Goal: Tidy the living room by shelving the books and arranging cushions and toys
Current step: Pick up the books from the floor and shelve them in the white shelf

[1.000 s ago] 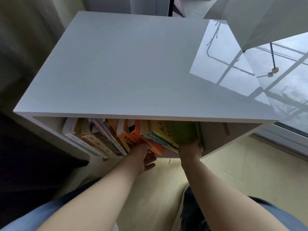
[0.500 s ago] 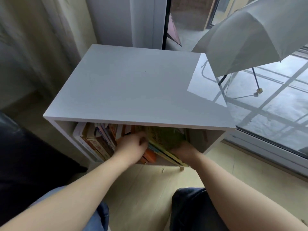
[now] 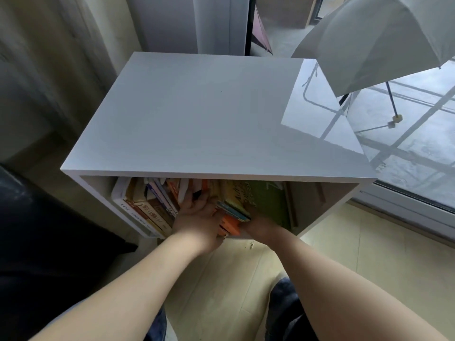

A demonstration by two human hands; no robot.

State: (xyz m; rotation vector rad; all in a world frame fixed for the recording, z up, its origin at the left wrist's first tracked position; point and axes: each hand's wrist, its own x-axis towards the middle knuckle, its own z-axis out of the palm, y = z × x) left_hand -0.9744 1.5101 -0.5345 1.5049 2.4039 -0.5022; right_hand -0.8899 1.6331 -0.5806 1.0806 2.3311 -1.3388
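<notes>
both bare arms stretched forward, left hand (image 3: 197, 217) palm down with fingers spread and reaching in, right hand (image 3: 261, 226) just beside it, fingers hidden

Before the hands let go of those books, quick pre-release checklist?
1. Left hand braced against the leaning row of books: ok.
2. Right hand at the bottom edge of the green book: ok; grip itself cannot tell.
3. Books upright: not ok, all lean.
4. Orange book pushed flush: not ok, sticks out at the front.
5. Spare room at the right end of the white cabinet: ok, gap visible.
6. Books fully seated at the back: cannot tell.
</notes>
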